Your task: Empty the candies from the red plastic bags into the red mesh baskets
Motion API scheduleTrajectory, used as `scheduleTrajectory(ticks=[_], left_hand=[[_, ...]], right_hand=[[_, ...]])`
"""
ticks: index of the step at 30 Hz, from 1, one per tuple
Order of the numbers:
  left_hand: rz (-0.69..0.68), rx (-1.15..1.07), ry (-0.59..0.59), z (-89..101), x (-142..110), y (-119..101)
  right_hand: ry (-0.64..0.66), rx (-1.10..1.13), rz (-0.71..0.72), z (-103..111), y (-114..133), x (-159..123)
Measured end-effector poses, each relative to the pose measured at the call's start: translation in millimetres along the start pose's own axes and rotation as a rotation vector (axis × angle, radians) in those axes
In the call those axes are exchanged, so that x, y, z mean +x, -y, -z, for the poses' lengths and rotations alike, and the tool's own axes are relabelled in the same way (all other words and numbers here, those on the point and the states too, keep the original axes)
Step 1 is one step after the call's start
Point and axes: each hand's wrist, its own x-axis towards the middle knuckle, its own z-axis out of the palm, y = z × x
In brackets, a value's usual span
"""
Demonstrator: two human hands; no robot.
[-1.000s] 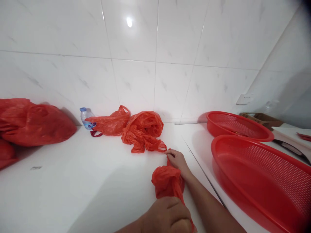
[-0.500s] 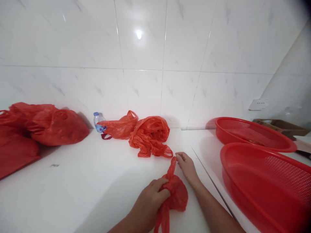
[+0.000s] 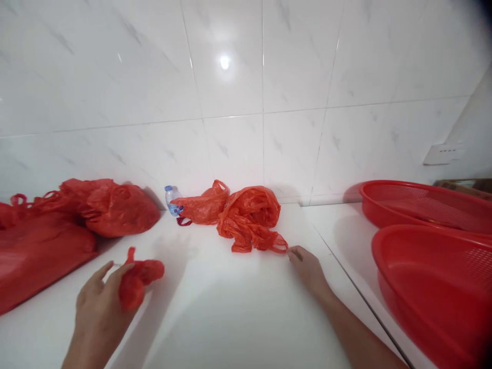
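My left hand [image 3: 96, 307] is low on the left of the white counter [image 3: 215, 307], fingers wrapped round a balled-up red plastic bag [image 3: 138, 279]. My right hand [image 3: 307, 264] lies further right on the counter. Its fingertips are pinched together on the handle loop of a loose, crumpled red plastic bag [image 3: 251, 215] that lies near the wall. A second red bag [image 3: 200, 207] lies just left of that one, touching it.
Full red bags [image 3: 107, 207] are piled at the left by the tiled wall. A small water bottle [image 3: 171, 197] stands behind the crumpled bags. Two red perforated baskets [image 3: 430, 266] fill the right side, beyond a seam in the counter.
My left hand has carried the balled bag from the middle of the counter to the left. My right hand let go of it and moved up to the loose bag's handle.
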Motion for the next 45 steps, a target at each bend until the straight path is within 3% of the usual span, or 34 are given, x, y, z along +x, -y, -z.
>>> scheduleTrajectory(ticks=[2, 4, 10, 12, 16, 20, 23, 26, 30, 33, 41, 45], left_hand=[[-0.098, 0.13, 0.012, -7.8, -3.0, 0.7], [-0.208, 0.167, 0.093, -19.7, -11.0, -12.0], [-0.267, -0.15, 0.672, -61.7, -20.5, -82.4], [-0.297, -0.257, 0.765, -82.8, -15.9, -99.9], [-0.325, -0.327, 0.666, -136.4, -12.9, -115.5], [-0.236, -0.263, 0.587, -177.9, -22.2, -119.4], [-0.177, -0.253, 0.568, -187.4, -28.3, -121.1], [-0.155, -0.25, 0.57, -184.8, -29.1, -120.6], [-0.131, -0.237, 0.585, -180.3, -26.5, -115.8], [-0.086, -0.213, 0.579, -180.2, -24.6, -108.3], [0.039, -0.139, 0.505, -199.1, -10.3, -86.8], [0.055, -0.154, 0.409, -207.9, -5.0, -88.2]], right_hand=[[0.001, -0.02, 0.002, -1.4, 1.0, -2.3], [0.023, -0.057, 0.003, -2.7, 2.7, -5.1], [0.048, -0.089, 0.044, -4.2, 1.1, -6.2], [0.06, -0.094, 0.052, -4.1, -3.8, -4.4], [0.075, -0.134, 0.138, -6.4, -14.0, -5.6], [-0.013, -0.279, 0.433, -19.6, -12.0, -14.7], [-0.038, -0.406, 0.68, -40.2, -0.1, -21.4], [-0.006, -0.531, 0.789, -63.9, 13.1, -18.5], [-0.073, -0.628, 0.687, -84.3, 18.0, -0.7], [-0.088, -0.579, 0.574, -84.6, 11.6, 11.6], [-0.128, -0.215, 0.146, -44.1, 1.3, 22.3], [-0.184, -0.082, 0.135, -30.9, 3.2, 13.3]])
